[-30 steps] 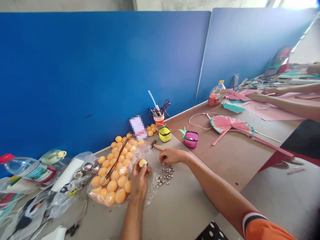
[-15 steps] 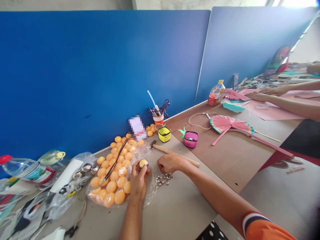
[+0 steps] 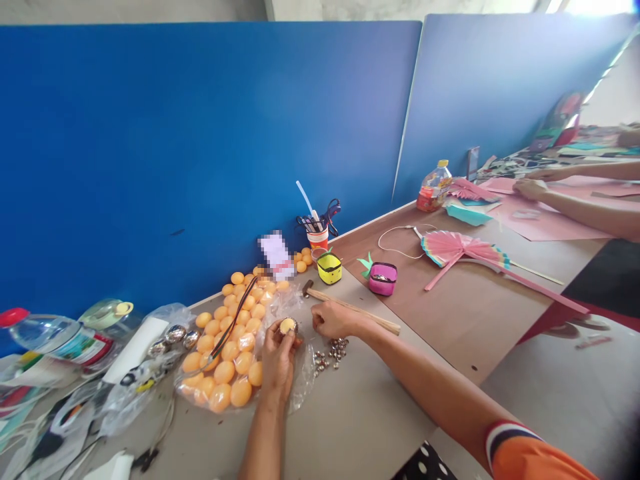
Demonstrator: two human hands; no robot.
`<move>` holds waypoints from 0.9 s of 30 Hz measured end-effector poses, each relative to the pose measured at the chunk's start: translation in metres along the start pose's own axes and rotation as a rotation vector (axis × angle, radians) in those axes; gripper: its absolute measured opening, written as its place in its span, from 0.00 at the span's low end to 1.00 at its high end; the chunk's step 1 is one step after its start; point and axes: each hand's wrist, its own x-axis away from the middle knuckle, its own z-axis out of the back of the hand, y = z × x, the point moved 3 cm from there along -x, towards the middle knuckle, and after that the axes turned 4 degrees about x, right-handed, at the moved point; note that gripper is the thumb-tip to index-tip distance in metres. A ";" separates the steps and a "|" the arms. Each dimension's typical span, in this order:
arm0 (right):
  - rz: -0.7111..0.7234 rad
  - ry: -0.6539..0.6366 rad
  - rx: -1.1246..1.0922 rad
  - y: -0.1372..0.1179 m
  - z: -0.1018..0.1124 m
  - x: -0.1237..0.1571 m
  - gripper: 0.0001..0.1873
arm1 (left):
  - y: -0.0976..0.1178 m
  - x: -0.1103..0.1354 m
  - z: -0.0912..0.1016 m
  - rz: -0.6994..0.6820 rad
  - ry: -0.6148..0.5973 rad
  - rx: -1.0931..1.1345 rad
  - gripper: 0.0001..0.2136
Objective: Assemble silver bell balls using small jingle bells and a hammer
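My left hand (image 3: 278,357) is closed round an orange ball (image 3: 288,325), a pale patch of it facing up and shiny silver studs round its edge. Just to the right, my right hand (image 3: 330,320) is held in a pinch, fingertips toward the ball but apart from it. Whatever those fingers hold is hidden or too small to name. Below that hand lies a loose pile of small silver tacks (image 3: 334,353). A clear plastic bag (image 3: 303,380) full of plain orange balls (image 3: 225,370) spreads to the left. Behind my right hand lies a wooden-handled hammer (image 3: 350,307).
Small yellow (image 3: 329,269) and magenta (image 3: 384,285) baskets stand behind the hammer, near a cup of pens (image 3: 317,239). Silver-covered balls (image 3: 176,333) and bottles (image 3: 70,340) crowd the left. At right lie a pink paper fan (image 3: 457,248) and another person's hands (image 3: 533,190).
My right hand has shifted slightly left and up, closer to the ball, showing more of the tacks. My left hand keeps its hold. The other person's nearer hand has drawn back right.
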 end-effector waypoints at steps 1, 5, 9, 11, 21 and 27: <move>-0.014 0.010 -0.019 0.000 0.001 0.000 0.09 | 0.000 0.000 0.000 0.000 0.002 0.000 0.24; -0.028 0.020 -0.099 0.002 0.001 -0.002 0.07 | -0.002 -0.001 0.002 0.005 -0.008 -0.009 0.24; -0.079 -0.123 -0.251 0.009 -0.009 -0.005 0.13 | -0.005 -0.003 0.004 -0.018 -0.013 -0.044 0.23; -0.066 -0.112 -0.262 0.011 -0.011 -0.006 0.18 | -0.006 -0.004 0.005 -0.030 -0.019 -0.067 0.23; 0.022 -0.033 -0.339 0.011 -0.002 -0.011 0.05 | -0.004 0.000 0.002 -0.029 -0.036 -0.083 0.23; 0.000 -0.057 -0.310 0.012 0.000 -0.008 0.03 | -0.003 0.000 0.001 -0.022 -0.031 -0.065 0.24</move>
